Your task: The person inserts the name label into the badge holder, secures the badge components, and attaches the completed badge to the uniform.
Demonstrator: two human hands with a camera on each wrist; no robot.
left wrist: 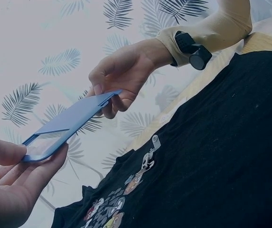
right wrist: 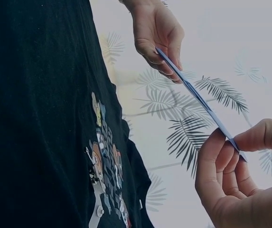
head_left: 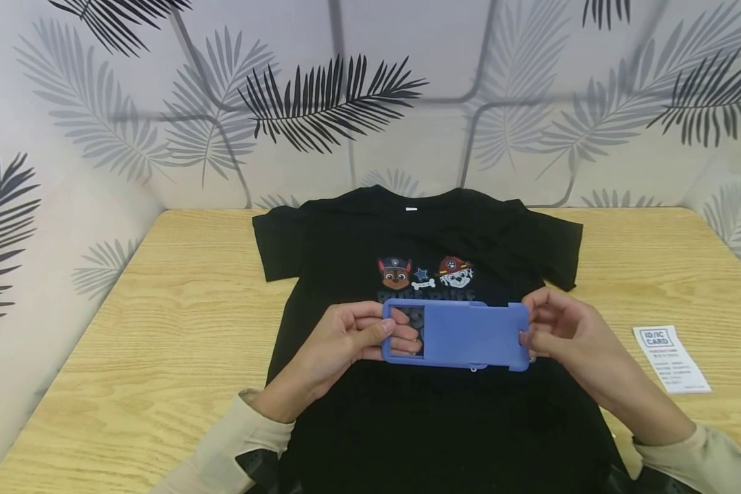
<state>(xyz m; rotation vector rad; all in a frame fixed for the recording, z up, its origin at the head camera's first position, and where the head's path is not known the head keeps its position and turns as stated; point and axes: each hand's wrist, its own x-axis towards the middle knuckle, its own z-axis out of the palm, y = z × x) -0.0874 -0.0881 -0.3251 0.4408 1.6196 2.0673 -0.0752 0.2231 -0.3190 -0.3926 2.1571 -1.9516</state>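
Observation:
A flat blue card holder (head_left: 463, 335) with a clear window at its left end hangs above a black T-shirt (head_left: 407, 412) printed with cartoon dogs. My left hand (head_left: 352, 339) pinches the holder's left end, thumb on top and fingers beneath showing through the window. My right hand (head_left: 562, 329) pinches the right end. In the left wrist view the holder (left wrist: 69, 124) spans from my left hand (left wrist: 12, 180) up to the right hand (left wrist: 121, 80). The right wrist view shows the holder (right wrist: 197, 102) edge-on between my right hand (right wrist: 235, 175) and left hand (right wrist: 157, 40).
The T-shirt lies spread flat on a light wooden table (head_left: 160, 329), collar toward the back. A white ID/IC card leaflet (head_left: 671, 358) lies on the table at the right. Leaf-patterned walls (head_left: 346, 103) close in the back and both sides.

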